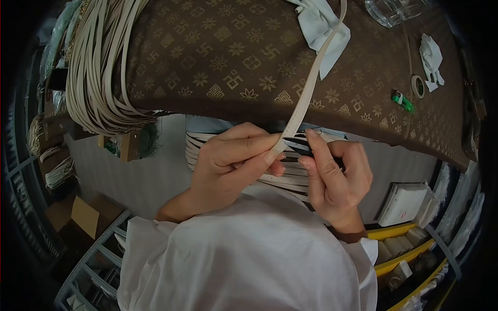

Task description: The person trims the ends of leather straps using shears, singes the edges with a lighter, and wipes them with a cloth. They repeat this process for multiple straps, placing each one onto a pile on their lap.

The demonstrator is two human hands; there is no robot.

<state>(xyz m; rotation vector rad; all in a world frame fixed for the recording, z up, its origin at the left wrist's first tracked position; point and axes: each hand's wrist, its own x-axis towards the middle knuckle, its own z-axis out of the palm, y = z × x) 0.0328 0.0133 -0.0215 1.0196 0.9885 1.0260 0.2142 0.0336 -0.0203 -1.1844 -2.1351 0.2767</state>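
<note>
A long pale strap (309,85) runs down over the table's front edge to my hands. My left hand (228,165) is closed, pinching the strap's lower end between thumb and index finger. Beside it, my right hand (338,173) is closed round a small dark tool (299,146), whose pointed metal tip touches or nearly touches the strap's edge. The tool's handle is partly hidden by the fingers. Below the hands, several pale straps (280,182) lie across my lap.
A patterned brown cloth (218,57) covers the table. On it are a thick bundle of straps (96,67), white cloths (321,36), a glass container (391,10), a green lighter (402,101) and a tape roll (417,86). Shelves (404,249) stand at the lower right.
</note>
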